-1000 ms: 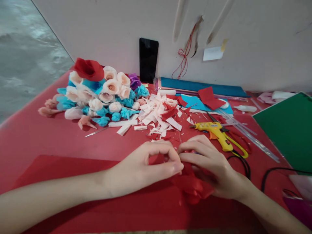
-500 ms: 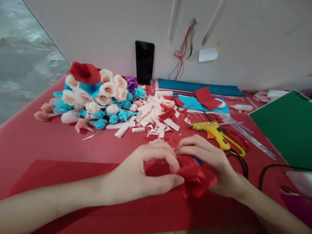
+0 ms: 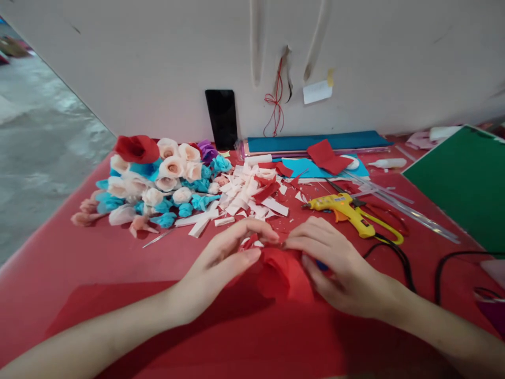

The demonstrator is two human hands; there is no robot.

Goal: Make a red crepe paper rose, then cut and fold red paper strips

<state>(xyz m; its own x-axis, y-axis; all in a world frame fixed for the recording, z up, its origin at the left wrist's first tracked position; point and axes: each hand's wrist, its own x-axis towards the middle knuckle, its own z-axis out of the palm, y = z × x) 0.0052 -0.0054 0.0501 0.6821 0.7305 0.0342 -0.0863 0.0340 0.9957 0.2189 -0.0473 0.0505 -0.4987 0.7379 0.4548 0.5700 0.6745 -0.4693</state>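
Note:
A red paper flower (image 3: 286, 276) is between my hands, low in the middle of the view, above a large red paper sheet (image 3: 205, 337). My right hand (image 3: 335, 263) grips the flower from its right side, fingers curled round its back edge. At the flower's left side is my left hand (image 3: 224, 263), its thumb and fingers curved and apart, with a gap between them; the fingertips come near the flower's upper edge. A small blue object (image 3: 321, 265) shows just behind my right hand's fingers.
Paper flowers (image 3: 158, 184) in several colours are piled at the left, beside paper scraps (image 3: 248, 192). A yellow glue gun (image 3: 347, 210), pliers, clear sticks (image 3: 414, 213) and a green board (image 3: 465, 184) lie rightward. A black phone (image 3: 221, 118) leans on the wall.
My left hand's thumb and fingers have moved left, off the flower's petals. The flower has turned and shifted left, still in my right hand. The camera view has tilted a little.

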